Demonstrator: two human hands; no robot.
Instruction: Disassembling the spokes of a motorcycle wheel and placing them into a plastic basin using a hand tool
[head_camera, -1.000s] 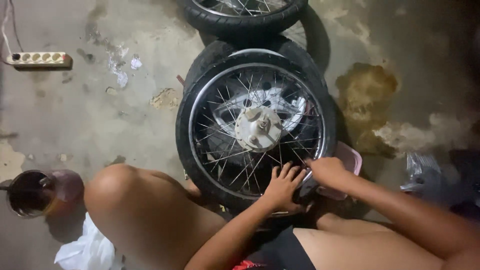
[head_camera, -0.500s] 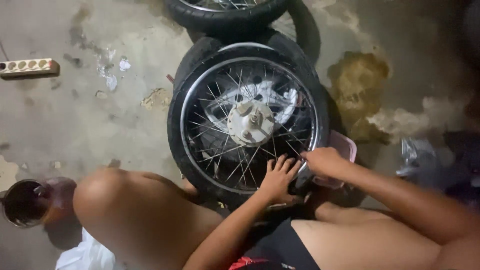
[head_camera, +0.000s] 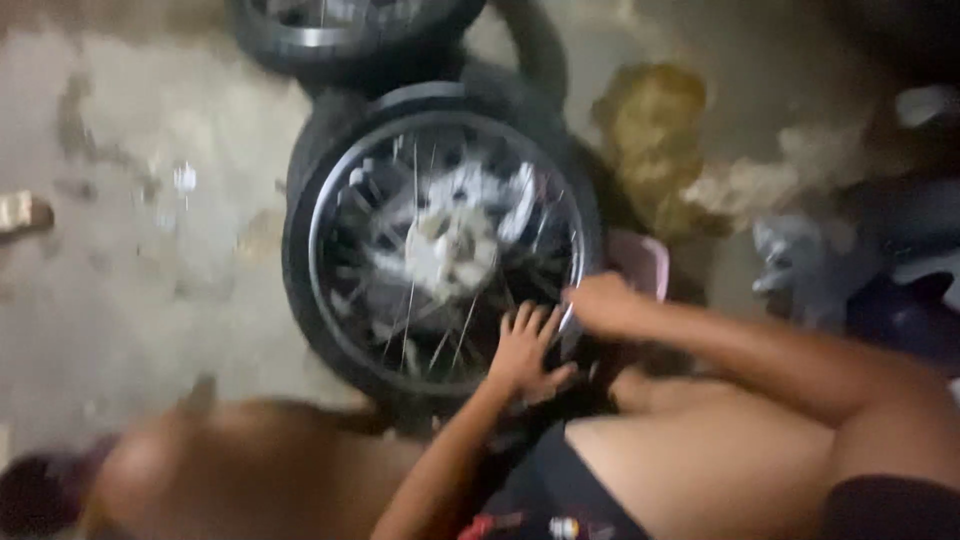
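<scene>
Two hands (head_camera: 525, 350) press a spoked wheel (head_camera: 440, 240) on stained concrete floor (head_camera: 150, 270).

No packages, labels, signs or screens visible.

A single head-worn camera looks steeply down from above the seated person, facing the concrete floor (head_camera: 150, 300) ahead of the knees. It sits close: the spoked wheel (head_camera: 440, 240) fills the middle of the view, with the left hand (head_camera: 522, 350) and right hand (head_camera: 605, 303) meeting at its lower right rim. Bare legs cross the bottom edge, a second tyre (head_camera: 340, 30) is cut off at the top. The whole view is blurred, and no other view overlaps it
</scene>
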